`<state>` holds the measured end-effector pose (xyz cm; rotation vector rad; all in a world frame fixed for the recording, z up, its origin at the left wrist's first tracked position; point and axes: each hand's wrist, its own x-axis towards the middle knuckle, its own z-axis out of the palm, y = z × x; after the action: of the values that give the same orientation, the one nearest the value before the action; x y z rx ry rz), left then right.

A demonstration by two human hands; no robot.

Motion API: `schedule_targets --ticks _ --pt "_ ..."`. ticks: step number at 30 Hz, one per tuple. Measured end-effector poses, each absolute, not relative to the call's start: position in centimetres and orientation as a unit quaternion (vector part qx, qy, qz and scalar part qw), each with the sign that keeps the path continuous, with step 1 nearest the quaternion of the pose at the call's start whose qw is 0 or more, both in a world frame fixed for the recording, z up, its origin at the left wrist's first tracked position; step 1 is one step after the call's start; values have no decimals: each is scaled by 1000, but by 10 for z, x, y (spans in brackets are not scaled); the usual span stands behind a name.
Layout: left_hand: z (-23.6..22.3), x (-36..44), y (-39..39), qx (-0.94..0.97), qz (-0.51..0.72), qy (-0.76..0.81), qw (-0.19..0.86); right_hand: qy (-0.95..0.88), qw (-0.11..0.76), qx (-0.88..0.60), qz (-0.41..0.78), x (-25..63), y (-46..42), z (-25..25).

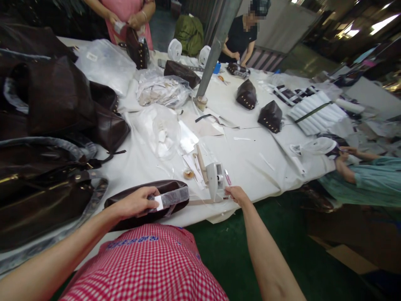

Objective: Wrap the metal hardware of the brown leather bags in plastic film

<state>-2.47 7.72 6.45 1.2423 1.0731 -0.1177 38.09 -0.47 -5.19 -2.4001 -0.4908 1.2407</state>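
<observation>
A dark brown bag [125, 196] lies on its side at the table's near edge. My left hand [139, 202] is closed on its handle [175, 195], which is wrapped in clear plastic. A small white tag [159, 202] shows at the thumb. Just to the right stands a pale grey tape dispenser [214, 177]. My right hand [236, 194] has its fingertips pinched together at the dispenser's right edge; what lies between them is too small to make out. A pink-handled tool [227, 177] rests beside the dispenser.
Large brown bags [56, 104] crowd the left side. Paper strips, a tape roll [188, 174] and plastic bags [159, 129] lie ahead. A metal post [216, 50] rises from the table. Small studded bags [246, 94] sit farther off. Co-workers [242, 37] work at the far side and right.
</observation>
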Motion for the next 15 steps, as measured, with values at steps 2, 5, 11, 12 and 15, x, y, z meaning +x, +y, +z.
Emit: schedule_targets --ticks 2,5,11,12,15 --pt "63 -25 79 552 -47 479 681 -169 223 -855 437 379 -10 -50" --pt "62 -26 82 546 -41 481 684 -163 273 -848 424 375 -27 -46" --pt "61 -24 89 551 -26 492 674 -159 297 -861 380 352 -68 -53" --pt "61 -23 91 551 -23 495 671 -161 291 -867 372 347 -71 -56" --pt "58 -22 94 550 -17 494 674 -183 275 -878 346 334 -76 -60"
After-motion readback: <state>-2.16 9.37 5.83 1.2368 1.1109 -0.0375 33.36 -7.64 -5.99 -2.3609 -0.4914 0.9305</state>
